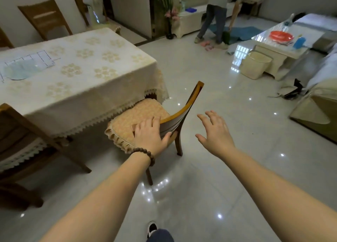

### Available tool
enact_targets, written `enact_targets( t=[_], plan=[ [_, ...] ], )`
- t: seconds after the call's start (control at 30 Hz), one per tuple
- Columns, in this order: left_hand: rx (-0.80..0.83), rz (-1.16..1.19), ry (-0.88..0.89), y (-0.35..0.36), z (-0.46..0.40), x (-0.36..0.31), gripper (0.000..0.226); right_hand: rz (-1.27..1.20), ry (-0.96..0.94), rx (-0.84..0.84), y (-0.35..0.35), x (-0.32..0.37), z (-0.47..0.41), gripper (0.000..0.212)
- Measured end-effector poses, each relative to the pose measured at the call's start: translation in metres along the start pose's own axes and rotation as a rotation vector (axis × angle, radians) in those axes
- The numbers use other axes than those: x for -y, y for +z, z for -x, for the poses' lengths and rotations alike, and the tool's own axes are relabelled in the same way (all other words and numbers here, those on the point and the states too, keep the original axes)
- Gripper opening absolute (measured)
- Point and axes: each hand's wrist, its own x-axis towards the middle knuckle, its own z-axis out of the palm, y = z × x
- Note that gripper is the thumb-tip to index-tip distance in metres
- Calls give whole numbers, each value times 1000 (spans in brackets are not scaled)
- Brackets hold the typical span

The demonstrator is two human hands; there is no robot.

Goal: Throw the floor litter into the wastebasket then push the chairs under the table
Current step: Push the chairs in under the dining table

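Chair (pixel 145 114) with the orange cushion: angled at the corner of the tabletop (pixel 78 72), seat front tucked just under the lace edge of the cloth, back and rear legs out on the tiled floor. Not yet pushed fully under, by the look of it.

Left hand (pixel 150 132) laid on the curved top of the backrest, fingers fairly straight and draped over toward the seat, thumb down the rear face; more a pressing rest than a tight grip. Beaded bracelet (pixel 144 155) at that wrist. Right hand (pixel 215 132) spread wide, fingers apart, holding nothing, hovering just beside the backrest and not touching it.

Outward: second chair (pixel 21 141) at the near left side, also standing partly out from the tabletop; third chair (pixel 45 19) against the far wall, well apart from the cloth. Wastebasket (pixel 256 64), pale and woven, standing by the low table across the room.

Litter stage probably done: no scraps visible on the floor near the chairs. Small items around another person's feet (pixel 209 42) far off, too small to identify. Left to do, seemingly: seating this chair, then the others.
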Motion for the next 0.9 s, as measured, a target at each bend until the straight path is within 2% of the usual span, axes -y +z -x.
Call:
enact_targets(
  t=[0.3,0.5,0.73,0.83,0.9],
  plan=[
    [-23,-146,-70,41,-59,-30,78,20,-198,55,29,-50,-89,75],
    [1,-219,-156,66,-103,-34,92,75,-414,146,41,-72,-169,86],
    [183,-224,-370,83,-110,-25,111,125,-660,250,64,-79,-225,95],
    [262,-291,-401,89,-104,-19,107,196,-817,295,75,-79,-242,99],
    [273,-326,-403,91,-104,-18,93,263,-936,315,82,-79,-254,100]
  ],
)
